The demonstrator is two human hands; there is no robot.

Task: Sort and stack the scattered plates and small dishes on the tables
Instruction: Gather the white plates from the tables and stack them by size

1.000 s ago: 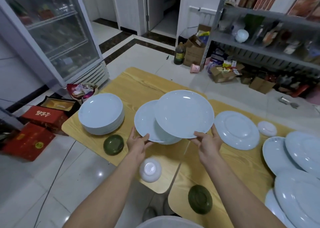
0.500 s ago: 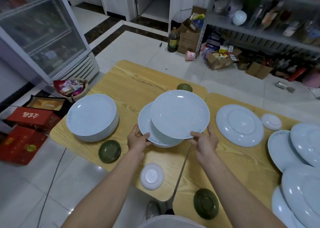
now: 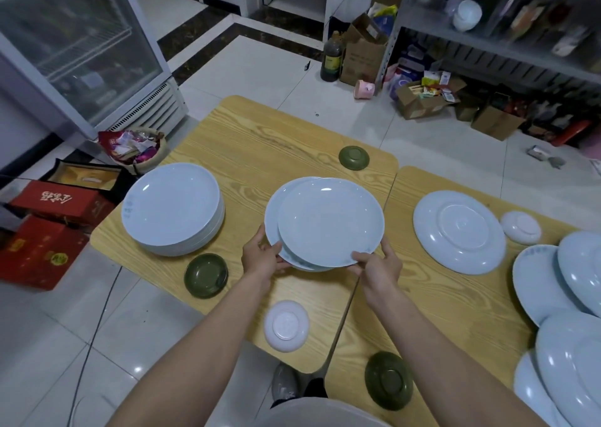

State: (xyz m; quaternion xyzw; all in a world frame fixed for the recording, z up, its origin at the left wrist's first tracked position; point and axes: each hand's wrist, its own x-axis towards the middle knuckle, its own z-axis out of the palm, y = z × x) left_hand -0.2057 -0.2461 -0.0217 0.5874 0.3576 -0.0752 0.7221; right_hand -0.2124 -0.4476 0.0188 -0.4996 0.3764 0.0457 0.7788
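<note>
As both hands (image 3: 264, 257) (image 3: 379, 265) grip two plates (image 3: 330, 222) (image 3: 272, 213), three green dishes (image 3: 353, 157) (image 3: 206, 275) (image 3: 388, 381) sit apart.

Glossy ceramic plates (image 3: 330, 222), wood-grain tables (image 3: 260, 147)

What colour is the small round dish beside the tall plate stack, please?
The small round dish is dark olive green; head view.

Plates (image 3: 330, 222): pale blue, faint blue rim print. Olive-green dish (image 3: 205, 275), centre left; white dish (image 3: 286, 325), lower centre. Tables (image 3: 260, 143): yellow wood grain. Boxes (image 3: 42, 251), lower left: red.
</note>
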